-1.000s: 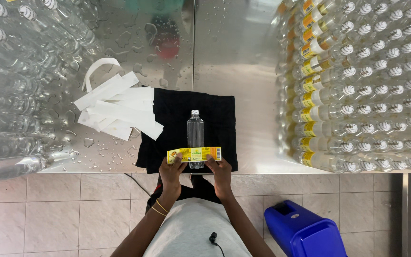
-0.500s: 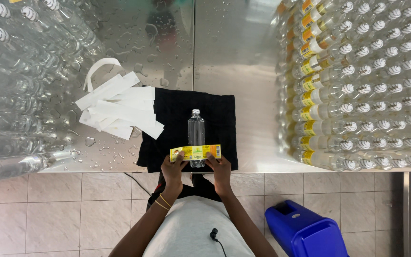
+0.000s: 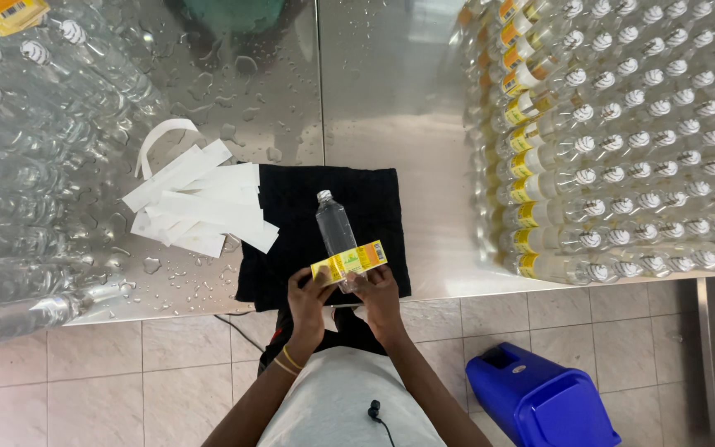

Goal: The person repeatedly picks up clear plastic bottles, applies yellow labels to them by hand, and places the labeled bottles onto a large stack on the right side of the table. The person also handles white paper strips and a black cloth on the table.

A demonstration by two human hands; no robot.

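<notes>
A clear plastic bottle (image 3: 334,225) with a white cap lies on a black cloth (image 3: 291,223) on the steel table, cap pointing away from me. Across its lower end sits a yellow and orange label (image 3: 349,261). My left hand (image 3: 309,290) pinches the label's left end. My right hand (image 3: 374,291) holds the right end and the bottle's base. Both hands are at the table's near edge.
White backing strips (image 3: 196,203) lie in a heap left of the cloth. Several unlabelled clear bottles (image 3: 35,165) are stacked at the left, several labelled bottles (image 3: 622,141) at the right. The wet steel table (image 3: 391,99) runs between them. A blue bin (image 3: 544,401) stands on the tiled floor.
The label has tilted, its right end now higher, and my hands have shifted slightly on the bottle's lower end. The bottle stays on the cloth.
</notes>
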